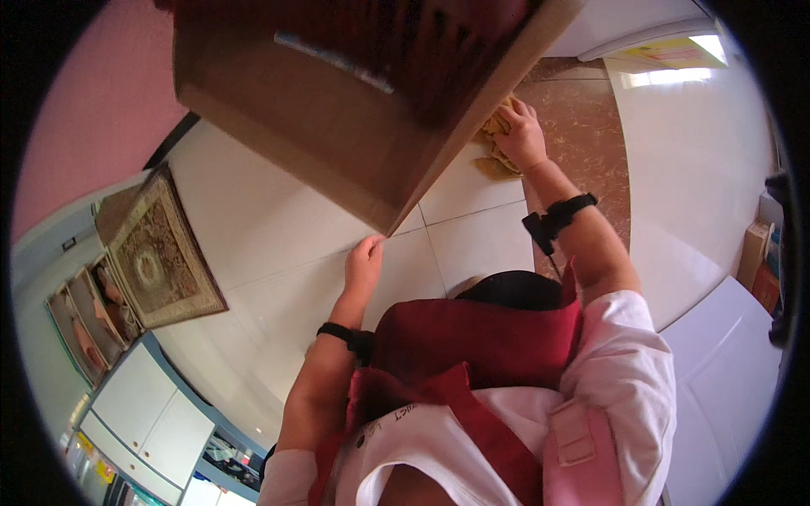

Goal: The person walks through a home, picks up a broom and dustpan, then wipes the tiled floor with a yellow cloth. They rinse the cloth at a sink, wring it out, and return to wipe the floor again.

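A brown, open-sided box-like piece (304, 145) fills the upper middle of the view, one corner pointing down towards me; its inside is dark. My left hand (364, 269) is at that lower corner with its fingers curled. Whether it grips the corner or only touches it, I cannot tell. On the far right side of the piece, my right hand (522, 136) presses on a crumpled yellow-brown cloth (497, 158), partly hidden behind the edge. A dark red apron (481, 341) covers my front.
Pale floor tiles (278, 253) lie below, with a reddish-brown marbled strip (588, 145) at right. A patterned rug (161, 259) and a shelf with shoes (95, 316) are at left. White cabinets (145, 417) stand lower left, a white panel (721, 379) lower right.
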### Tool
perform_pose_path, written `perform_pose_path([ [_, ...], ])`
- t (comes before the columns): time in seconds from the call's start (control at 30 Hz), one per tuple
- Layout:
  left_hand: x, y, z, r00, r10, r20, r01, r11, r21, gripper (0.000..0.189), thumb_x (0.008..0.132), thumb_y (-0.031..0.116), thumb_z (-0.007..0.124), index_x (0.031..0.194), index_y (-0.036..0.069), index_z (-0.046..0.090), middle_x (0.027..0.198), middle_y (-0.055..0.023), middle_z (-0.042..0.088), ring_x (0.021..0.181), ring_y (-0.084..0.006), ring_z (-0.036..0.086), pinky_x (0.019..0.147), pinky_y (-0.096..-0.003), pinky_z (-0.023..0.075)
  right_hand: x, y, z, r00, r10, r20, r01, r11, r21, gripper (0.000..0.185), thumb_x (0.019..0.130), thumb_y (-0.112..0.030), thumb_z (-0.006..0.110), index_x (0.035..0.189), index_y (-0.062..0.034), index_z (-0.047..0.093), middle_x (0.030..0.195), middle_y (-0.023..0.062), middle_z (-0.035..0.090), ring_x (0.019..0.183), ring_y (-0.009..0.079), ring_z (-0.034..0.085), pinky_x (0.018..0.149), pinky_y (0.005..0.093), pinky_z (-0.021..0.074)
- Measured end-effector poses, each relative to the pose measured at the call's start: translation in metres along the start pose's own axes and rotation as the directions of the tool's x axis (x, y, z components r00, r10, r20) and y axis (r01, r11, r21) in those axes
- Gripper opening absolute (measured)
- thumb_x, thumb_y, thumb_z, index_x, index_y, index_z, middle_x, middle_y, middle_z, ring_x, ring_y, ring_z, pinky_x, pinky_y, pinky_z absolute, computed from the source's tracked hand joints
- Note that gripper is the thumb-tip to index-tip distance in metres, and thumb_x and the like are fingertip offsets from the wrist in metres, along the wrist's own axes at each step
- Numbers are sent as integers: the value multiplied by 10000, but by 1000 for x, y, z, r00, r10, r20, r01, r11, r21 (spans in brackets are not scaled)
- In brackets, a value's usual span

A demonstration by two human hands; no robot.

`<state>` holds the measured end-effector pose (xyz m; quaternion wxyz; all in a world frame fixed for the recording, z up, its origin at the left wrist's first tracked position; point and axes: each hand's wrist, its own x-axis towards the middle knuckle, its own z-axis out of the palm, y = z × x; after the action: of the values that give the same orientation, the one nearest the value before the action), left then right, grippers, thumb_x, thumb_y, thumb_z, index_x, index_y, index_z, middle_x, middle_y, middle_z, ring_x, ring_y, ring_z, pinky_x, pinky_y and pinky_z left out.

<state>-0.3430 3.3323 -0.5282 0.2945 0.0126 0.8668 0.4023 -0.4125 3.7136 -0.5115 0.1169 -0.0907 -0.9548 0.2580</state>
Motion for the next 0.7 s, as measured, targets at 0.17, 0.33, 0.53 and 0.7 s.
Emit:
perform_pose_path([
  [0.17, -5, 6, -4, 997, -70, 20, 71, 994, -82, 203, 822, 116, 504, 983, 14, 575, 775, -45, 597, 694, -116, 567, 642, -249, 460, 40, -11, -3, 996, 87, -16, -88, 995, -47, 473, 649, -105, 575, 1109, -203, 526, 1161, 103, 477, 1012, 329, 462, 793, 417, 432],
  [0.33, -12, 12, -3, 999, 9, -40, -12, 996, -84, 224, 825, 147, 522, 999, 13, 570, 831, -65, 607, 752, -135, 561, 687, -260, 447, -26, -49, 28, 976, -6, 219, 72, 953, -293, 400, 626, -138, 595, 1021, -177, 545, 1177, 122, 442, 1053, 336, 435, 757, 452, 433],
  [0.53, -15, 19, -6, 996, 37, -87, -42, 998, -53, 173, 805, 157, 524, 930, 53, 584, 846, -138, 609, 770, -279, 587, 667, -344, 458, -84, -91, 23, 918, -239, 318, 168, 957, 235, 537, 580, -7, 545, 1089, -177, 551, 1177, 121, 456, 1065, 328, 434, 880, 395, 393],
  [0.7, -29, 7, -20, 996, -18, -84, 3, 985, -171, 215, 824, 150, 524, 999, 36, 573, 827, -80, 618, 729, -141, 573, 676, -266, 453, -112, -49, -54, 958, 200, 203, -259, 910, 324, 500, 670, -49, 597, 1156, -83, 484, 1133, 180, 442, 1053, 336, 452, 861, 392, 419],
])
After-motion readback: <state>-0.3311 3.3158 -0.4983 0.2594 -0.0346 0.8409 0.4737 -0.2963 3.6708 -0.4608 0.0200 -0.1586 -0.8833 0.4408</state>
